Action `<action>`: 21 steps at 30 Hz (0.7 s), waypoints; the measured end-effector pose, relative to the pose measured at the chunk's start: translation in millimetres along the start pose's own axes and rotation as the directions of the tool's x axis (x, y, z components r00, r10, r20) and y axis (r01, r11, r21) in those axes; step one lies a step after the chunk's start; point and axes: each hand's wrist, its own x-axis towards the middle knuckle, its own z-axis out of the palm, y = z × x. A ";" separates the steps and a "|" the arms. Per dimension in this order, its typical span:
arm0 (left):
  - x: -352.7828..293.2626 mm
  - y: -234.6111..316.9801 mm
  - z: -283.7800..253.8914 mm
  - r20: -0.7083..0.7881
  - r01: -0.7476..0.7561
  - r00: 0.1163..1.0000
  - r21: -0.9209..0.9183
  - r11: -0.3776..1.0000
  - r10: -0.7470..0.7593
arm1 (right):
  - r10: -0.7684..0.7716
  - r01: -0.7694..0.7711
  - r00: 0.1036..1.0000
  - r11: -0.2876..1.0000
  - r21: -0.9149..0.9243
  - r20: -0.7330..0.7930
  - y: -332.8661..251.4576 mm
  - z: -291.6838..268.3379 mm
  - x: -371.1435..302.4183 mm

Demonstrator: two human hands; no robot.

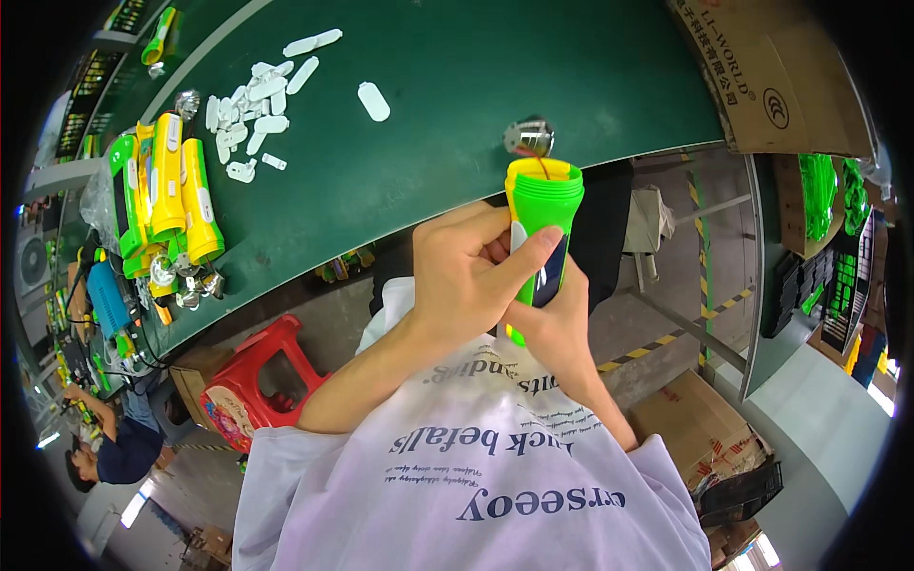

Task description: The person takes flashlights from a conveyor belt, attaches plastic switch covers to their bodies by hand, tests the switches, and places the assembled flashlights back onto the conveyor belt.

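Both of my hands hold a green and yellow flashlight body (552, 197) upright in front of my chest, its threaded mouth pointing away from me. My left hand (462, 268) wraps the upper part, with its thumb pressed on the side by a dark panel. Lower down, my right hand (558, 322) closes around the other side; some of its fingers are hidden behind the body. A shiny reflector head (530, 138) lies at the table's edge just beyond the mouth, and a thin reddish wire runs from it into the body.
On the green table (447, 95) lie a pile of white oval plastic pieces (255, 103) and a single white piece (374, 102). Several flashlight bodies (168, 181) are stacked at left. A cardboard box (762, 76) stands far right; a red stool (271, 366) is below the table. Another person (124, 438) works at far left.
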 end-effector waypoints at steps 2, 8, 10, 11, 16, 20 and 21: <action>0.0 -1.1 -1.3 -0.009 -0.003 1.000 0.046 0.999 0.004 | 0.063 -0.064 0.997 0.998 0.001 0.041 5.6 -1.3 -2.2; -2.0 -16.4 1.9 -0.086 -0.095 0.989 0.220 0.971 0.117 | 0.016 -0.018 0.997 1.000 -0.025 -0.078 9.0 10.2 -3.5; -0.9 -12.7 1.6 -0.148 -0.117 0.975 0.303 0.946 0.168 | -0.097 0.093 0.991 0.995 -0.039 -0.092 10.4 15.9 -2.0; -1.0 -12.1 3.1 -0.165 -0.116 0.970 0.329 0.937 0.177 | -0.095 0.103 0.990 0.992 0.069 -0.101 16.6 17.5 0.4; 14.8 -16.2 -33.6 0.025 -0.215 0.975 0.352 0.911 0.220 | 0.101 -0.118 0.993 0.909 0.400 0.065 13.5 12.4 1.7; 59.2 -35.0 -119.5 -0.191 -0.018 0.961 0.679 0.734 0.201 | 0.093 -0.139 0.990 0.737 0.662 0.104 1.0 6.6 1.0; 62.2 -40.9 -156.8 -0.263 0.091 0.955 0.702 0.706 0.139 | 0.093 -0.140 0.990 0.733 0.665 0.105 -4.0 6.2 -0.9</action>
